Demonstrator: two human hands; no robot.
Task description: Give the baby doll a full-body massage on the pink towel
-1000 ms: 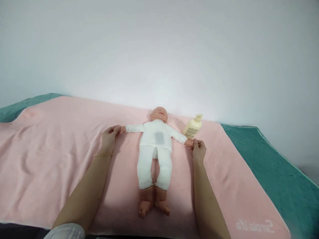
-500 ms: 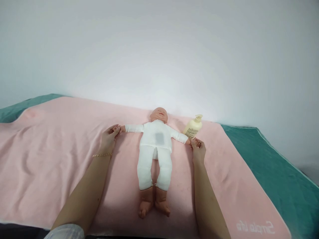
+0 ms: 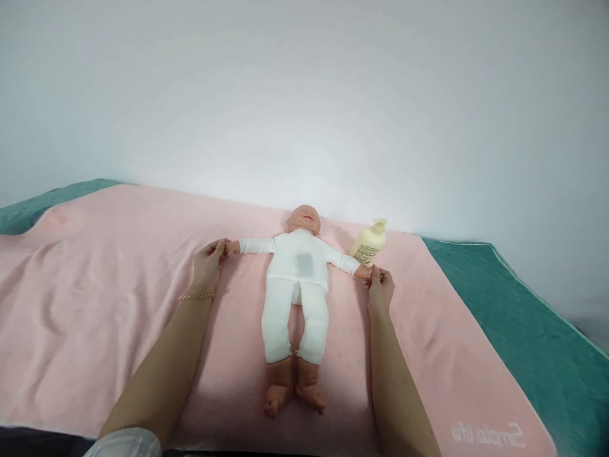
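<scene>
A baby doll (image 3: 297, 266) with a white cloth body lies on its back, head away from me, both arms stretched out sideways. My left hand (image 3: 208, 261) is closed around the doll's hand at the left, thumb and fingers pinching it. On the other side my right hand (image 3: 380, 289) pinches the doll's other hand between thumb and fingers. Just beyond my right hand, a pale yellow pump bottle (image 3: 368, 244) stands beside the doll's arm. A grey patch marks the doll's chest, and its legs point toward me.
The doll and bottle rest on a pink blanket (image 3: 143, 304) with wrinkles on its left side and lettering at the lower right. Green cloth (image 3: 518, 304) shows beneath it at both sides. A pale wall (image 3: 304, 101) rises behind.
My fingers have shifted slightly on the doll's hands: my right thumb has moved outward toward its fingertips, and my left thumb has lifted a little. The doll and bottle stay put.
</scene>
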